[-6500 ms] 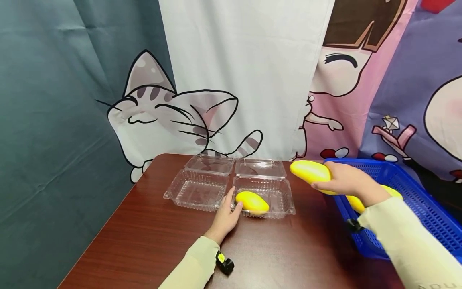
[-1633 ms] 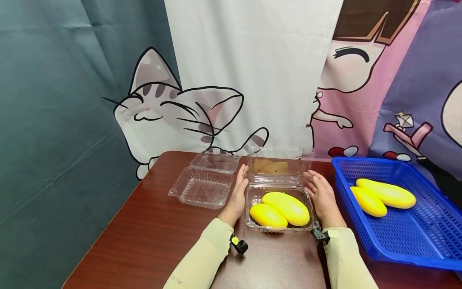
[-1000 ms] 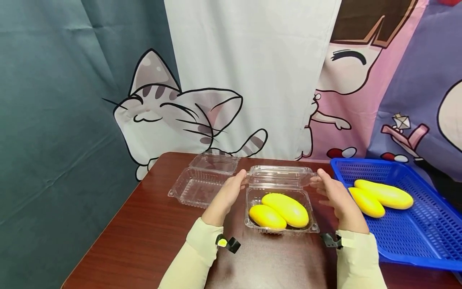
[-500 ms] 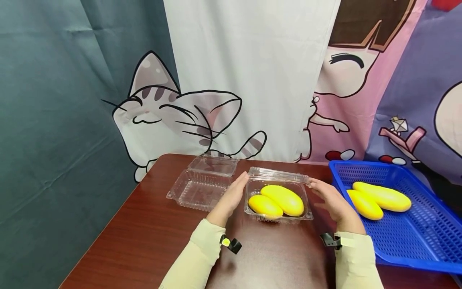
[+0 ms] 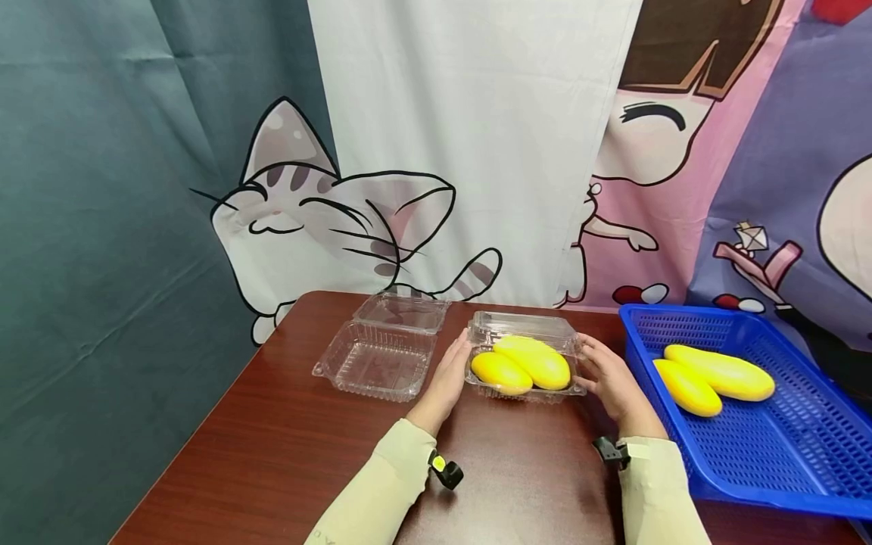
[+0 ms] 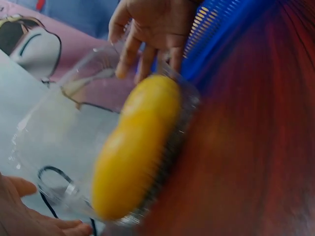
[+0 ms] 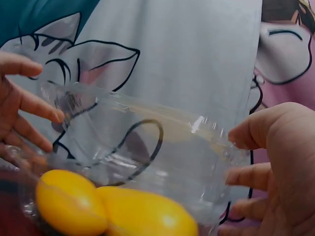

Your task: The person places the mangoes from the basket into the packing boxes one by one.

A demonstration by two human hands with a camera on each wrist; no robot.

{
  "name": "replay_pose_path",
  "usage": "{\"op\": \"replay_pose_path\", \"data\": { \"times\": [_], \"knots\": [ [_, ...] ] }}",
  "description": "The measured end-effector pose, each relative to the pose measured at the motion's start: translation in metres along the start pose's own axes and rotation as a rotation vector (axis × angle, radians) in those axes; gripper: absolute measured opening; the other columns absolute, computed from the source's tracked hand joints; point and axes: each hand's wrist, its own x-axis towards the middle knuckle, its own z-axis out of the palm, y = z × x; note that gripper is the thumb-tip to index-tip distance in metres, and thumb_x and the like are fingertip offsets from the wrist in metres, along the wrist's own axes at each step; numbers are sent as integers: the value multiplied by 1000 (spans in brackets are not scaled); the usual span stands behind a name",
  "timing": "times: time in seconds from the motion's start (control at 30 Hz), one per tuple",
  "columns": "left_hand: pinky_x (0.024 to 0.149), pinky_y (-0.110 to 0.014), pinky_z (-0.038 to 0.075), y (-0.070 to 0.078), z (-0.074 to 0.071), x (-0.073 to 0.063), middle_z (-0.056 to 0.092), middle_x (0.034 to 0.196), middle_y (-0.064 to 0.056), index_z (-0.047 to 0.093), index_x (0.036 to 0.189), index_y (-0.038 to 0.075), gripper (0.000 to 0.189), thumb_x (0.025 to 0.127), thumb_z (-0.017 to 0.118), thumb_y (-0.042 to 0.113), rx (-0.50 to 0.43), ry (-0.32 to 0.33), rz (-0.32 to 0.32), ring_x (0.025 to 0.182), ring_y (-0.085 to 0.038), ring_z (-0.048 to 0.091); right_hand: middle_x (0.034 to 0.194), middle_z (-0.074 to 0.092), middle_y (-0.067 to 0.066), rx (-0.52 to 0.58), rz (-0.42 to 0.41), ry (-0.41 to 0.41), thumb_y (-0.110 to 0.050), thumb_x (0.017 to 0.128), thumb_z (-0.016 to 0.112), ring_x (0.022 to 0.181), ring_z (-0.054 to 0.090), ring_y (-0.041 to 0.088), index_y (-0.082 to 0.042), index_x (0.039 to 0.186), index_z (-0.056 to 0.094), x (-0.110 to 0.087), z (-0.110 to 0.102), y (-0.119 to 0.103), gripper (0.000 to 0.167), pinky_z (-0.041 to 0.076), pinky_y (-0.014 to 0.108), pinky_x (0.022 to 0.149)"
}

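Observation:
A clear plastic clamshell box [image 5: 524, 325] stands on the table with two yellow mangoes, a smaller one [image 5: 500, 373] at left and a larger one [image 5: 545, 365] beside it. Its hinged lid [image 7: 147, 132] is tilted up at the back, leaning partway over the fruit. My left hand [image 5: 446, 382] is at the box's left side, fingers stretched along it. At the right side, my right hand [image 5: 613, 382] has its fingertips and thumb [image 7: 246, 132] right at the lid's edge, fingers lightly bent. In the left wrist view the mangoes [image 6: 130, 157] are blurred.
Left of the box lies a second clear clamshell [image 5: 381, 390], lid folded back. A blue plastic basket [image 5: 770, 493] at right holds two more yellow mangoes [image 5: 725, 372]. Printed curtains [image 5: 477, 113] hang behind the brown table [image 5: 286, 454].
A second mango, earlier in my right hand, now lies in the box. The lid has swung forward from upright between both hands, and the box has shifted slightly away from me.

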Motion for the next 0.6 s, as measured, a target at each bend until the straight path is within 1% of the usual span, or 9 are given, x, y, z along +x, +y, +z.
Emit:
{"op": "replay_pose_path", "data": {
  "times": [0.07,0.1,0.2,0.3,0.37,0.43,0.53,0.6],
  "knots": [
    [122,-53,16,-6,0,1,29,164,-11,32,159,8,57,109,37,34,-5,-12,17,153,-31,20,130,51,-15,46,-26,4,-32,110,40,133,45,17,-5,152,34,3,-1,7,51,49,34,98],
    [122,-53,16,-9,0,1,29,165,-9,32,159,9,56,109,37,34,-17,-16,16,153,-30,21,126,53,-17,72,-41,7,-29,110,40,127,49,13,-5,150,36,5,-1,10,47,49,32,96],
    [122,-52,16,-15,0,2,28,165,-5,30,160,12,56,109,38,33,-41,-29,14,153,-28,21,122,54,-13,139,-77,14,-20,109,42,116,55,8,-5,145,41,9,0,19,39,49,27,95],
    [122,-51,16,-20,1,3,26,166,-1,27,161,16,57,109,38,35,-56,-42,2,153,-26,20,124,52,-7,192,-103,30,-12,107,43,111,57,10,-6,139,45,13,2,27,33,48,24,95],
    [122,-51,15,-24,1,3,25,166,0,26,162,18,57,109,37,36,-50,-50,0,153,-25,20,127,49,-4,222,-117,39,-7,106,42,110,56,10,-7,137,47,15,3,32,32,48,22,95],
    [122,-52,15,-27,1,3,23,167,0,24,163,20,57,109,37,37,-48,-59,-2,153,-24,19,133,45,-2,235,-123,44,-3,104,40,112,54,8,-6,139,46,16,4,35,35,47,20,96],
    [122,-51,15,-31,2,3,21,167,2,22,163,24,57,109,36,37,-39,-69,-11,153,-23,18,143,37,-1,233,-109,56,0,102,37,123,46,8,-5,145,40,17,4,39,43,44,17,98],
    [122,-51,16,-33,3,2,20,168,1,20,163,25,57,110,36,37,-29,-69,-10,153,-24,18,145,36,-3,229,-98,67,2,101,37,132,38,11,-6,146,39,17,5,40,46,42,16,97]
  ]
}}
